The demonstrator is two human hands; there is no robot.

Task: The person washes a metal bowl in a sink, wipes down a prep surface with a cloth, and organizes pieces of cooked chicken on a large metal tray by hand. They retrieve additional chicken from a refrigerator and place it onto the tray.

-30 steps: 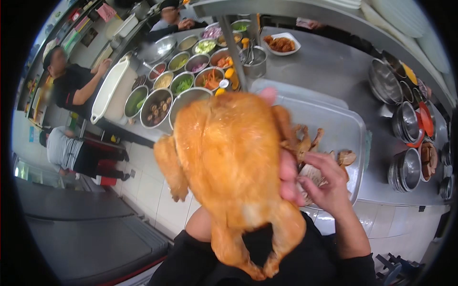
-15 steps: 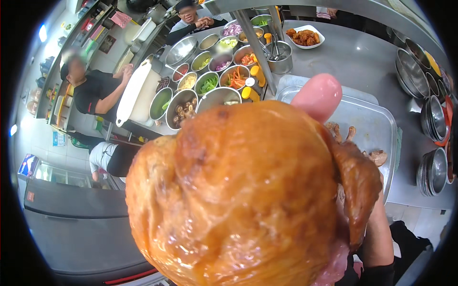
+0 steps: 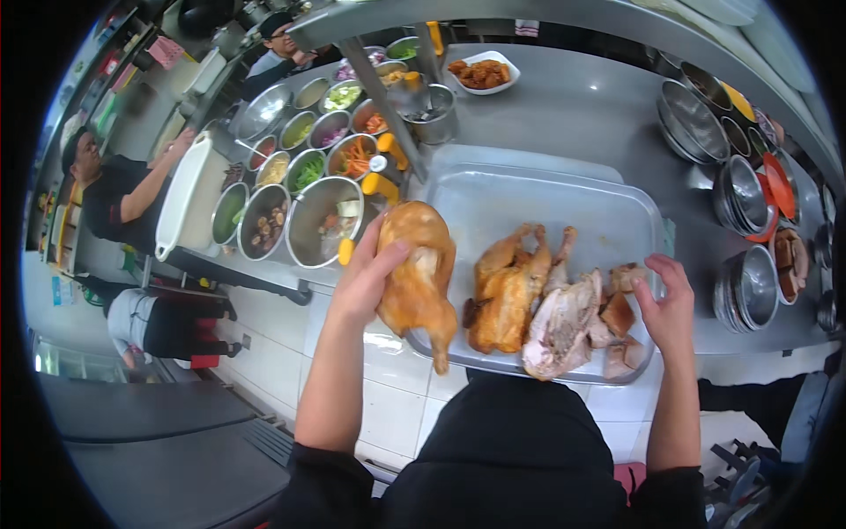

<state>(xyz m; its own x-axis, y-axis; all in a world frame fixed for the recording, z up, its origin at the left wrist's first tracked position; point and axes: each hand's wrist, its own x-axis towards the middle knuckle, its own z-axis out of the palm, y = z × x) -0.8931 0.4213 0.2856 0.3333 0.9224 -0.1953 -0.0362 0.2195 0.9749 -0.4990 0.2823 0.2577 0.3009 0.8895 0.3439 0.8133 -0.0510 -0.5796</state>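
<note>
My left hand (image 3: 368, 275) grips a whole golden roast chicken (image 3: 420, 271) and holds it over the left edge of a clear plastic tray (image 3: 529, 198) on the steel counter. Cut chicken pieces (image 3: 509, 286), a sliced pale breast portion (image 3: 562, 324) and small chunks (image 3: 619, 309) lie along the tray's near side. My right hand (image 3: 668, 307) rests with fingers apart at the tray's right rim, beside the chunks, holding nothing.
Several steel bowls of chopped vegetables and toppings (image 3: 300, 172) stand to the left, with yellow squeeze bottles (image 3: 381, 181). A white dish of fried food (image 3: 480, 72) sits at the back. Stacked steel bowls (image 3: 749, 229) line the right. Two people in black (image 3: 115, 189) work beyond the counter.
The chicken, held up close to the camera before, has come down and to the left, over the tray's left edge. My right hand has let go of it and moved to the tray's right rim.
</note>
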